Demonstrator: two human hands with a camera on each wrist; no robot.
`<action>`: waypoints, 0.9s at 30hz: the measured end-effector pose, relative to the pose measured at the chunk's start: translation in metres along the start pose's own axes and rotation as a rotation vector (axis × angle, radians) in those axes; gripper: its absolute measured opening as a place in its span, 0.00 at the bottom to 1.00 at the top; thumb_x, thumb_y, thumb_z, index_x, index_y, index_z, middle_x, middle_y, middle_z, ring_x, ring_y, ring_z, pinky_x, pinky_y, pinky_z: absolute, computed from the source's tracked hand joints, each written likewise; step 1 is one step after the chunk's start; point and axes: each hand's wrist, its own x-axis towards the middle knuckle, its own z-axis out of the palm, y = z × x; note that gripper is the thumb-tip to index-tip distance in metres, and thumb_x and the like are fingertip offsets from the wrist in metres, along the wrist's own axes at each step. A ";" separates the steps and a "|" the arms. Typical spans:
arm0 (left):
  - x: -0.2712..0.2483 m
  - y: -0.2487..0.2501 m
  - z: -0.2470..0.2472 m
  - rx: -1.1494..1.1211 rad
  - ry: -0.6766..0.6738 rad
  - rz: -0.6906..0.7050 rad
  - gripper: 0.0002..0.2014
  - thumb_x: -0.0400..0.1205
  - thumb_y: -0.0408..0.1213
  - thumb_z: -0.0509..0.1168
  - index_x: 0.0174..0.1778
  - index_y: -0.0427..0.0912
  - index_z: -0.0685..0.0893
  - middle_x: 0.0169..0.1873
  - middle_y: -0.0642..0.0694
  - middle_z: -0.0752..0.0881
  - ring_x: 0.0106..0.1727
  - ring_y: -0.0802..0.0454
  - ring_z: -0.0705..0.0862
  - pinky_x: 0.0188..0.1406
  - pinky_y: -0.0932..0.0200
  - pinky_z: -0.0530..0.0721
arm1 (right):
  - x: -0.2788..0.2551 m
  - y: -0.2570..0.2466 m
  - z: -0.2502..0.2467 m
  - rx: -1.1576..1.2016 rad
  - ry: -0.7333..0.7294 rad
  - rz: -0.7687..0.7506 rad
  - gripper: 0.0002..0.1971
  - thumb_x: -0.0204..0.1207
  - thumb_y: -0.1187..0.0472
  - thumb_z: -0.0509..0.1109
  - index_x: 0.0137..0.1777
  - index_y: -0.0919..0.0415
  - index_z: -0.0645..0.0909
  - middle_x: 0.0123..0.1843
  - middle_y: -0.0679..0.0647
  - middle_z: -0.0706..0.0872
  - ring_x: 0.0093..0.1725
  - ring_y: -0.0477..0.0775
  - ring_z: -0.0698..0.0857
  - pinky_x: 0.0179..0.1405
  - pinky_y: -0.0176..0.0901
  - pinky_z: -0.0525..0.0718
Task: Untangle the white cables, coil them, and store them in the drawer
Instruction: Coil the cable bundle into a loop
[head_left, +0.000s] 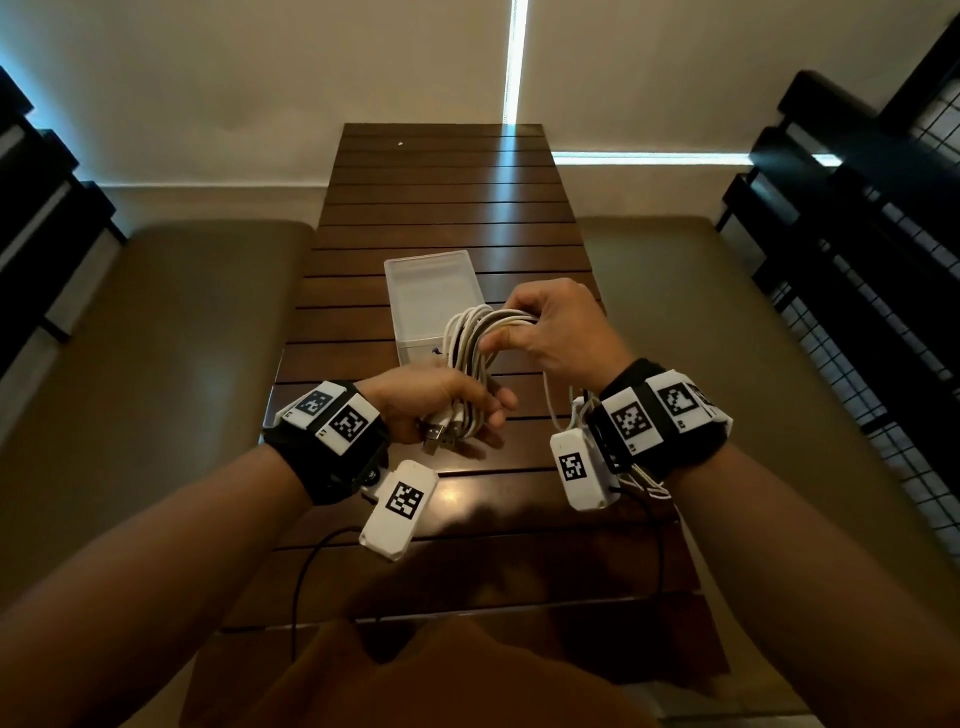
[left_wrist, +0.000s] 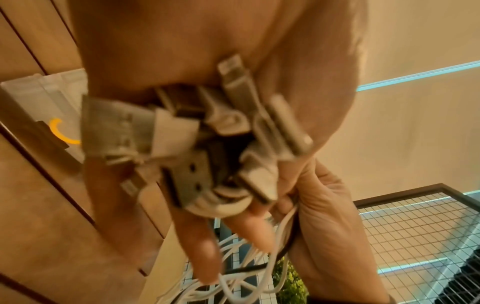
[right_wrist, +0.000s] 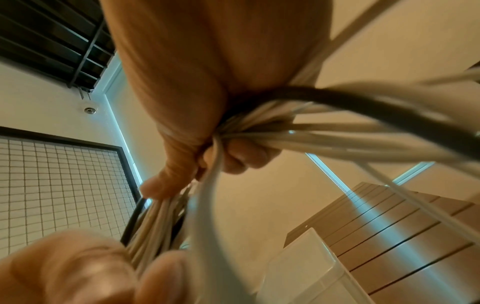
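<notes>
The white cables (head_left: 470, 358) are gathered into one looped bundle held in the air above the slatted wooden table (head_left: 447, 208), with at least one dark cable running through the loops. The left hand (head_left: 441, 402) has its grip closed round the near end of the bundle, where a cluster of plugs (left_wrist: 197, 139) sticks out toward the wrist. The right hand (head_left: 556, 325) has its grip curled round the far, upper end of the loops. Just beyond the bundle, on the table, stands a translucent white plastic drawer (head_left: 431, 291), partly hidden behind the cables. Cushioned benches (head_left: 171, 312) flank the table on both sides. A thin black wire (head_left: 306, 571) trails across the near edge.
</notes>
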 end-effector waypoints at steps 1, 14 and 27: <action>-0.001 0.000 0.002 -0.021 -0.019 -0.009 0.06 0.81 0.32 0.63 0.50 0.37 0.84 0.31 0.45 0.83 0.37 0.47 0.87 0.44 0.47 0.86 | 0.001 0.000 -0.001 0.024 0.008 0.004 0.13 0.62 0.53 0.84 0.38 0.60 0.87 0.34 0.52 0.88 0.32 0.44 0.83 0.35 0.39 0.82; 0.001 0.002 0.023 0.039 0.270 0.129 0.13 0.83 0.46 0.65 0.41 0.40 0.77 0.25 0.47 0.76 0.25 0.49 0.77 0.28 0.55 0.76 | 0.002 0.002 -0.017 0.126 -0.258 0.065 0.19 0.79 0.54 0.71 0.69 0.57 0.81 0.57 0.47 0.89 0.56 0.38 0.86 0.60 0.32 0.81; 0.008 0.014 0.038 0.228 0.195 0.281 0.08 0.77 0.31 0.72 0.48 0.41 0.82 0.35 0.40 0.83 0.27 0.49 0.79 0.26 0.56 0.79 | -0.005 -0.006 0.001 0.305 -0.048 0.057 0.25 0.79 0.42 0.65 0.47 0.69 0.82 0.41 0.61 0.86 0.41 0.55 0.85 0.50 0.51 0.86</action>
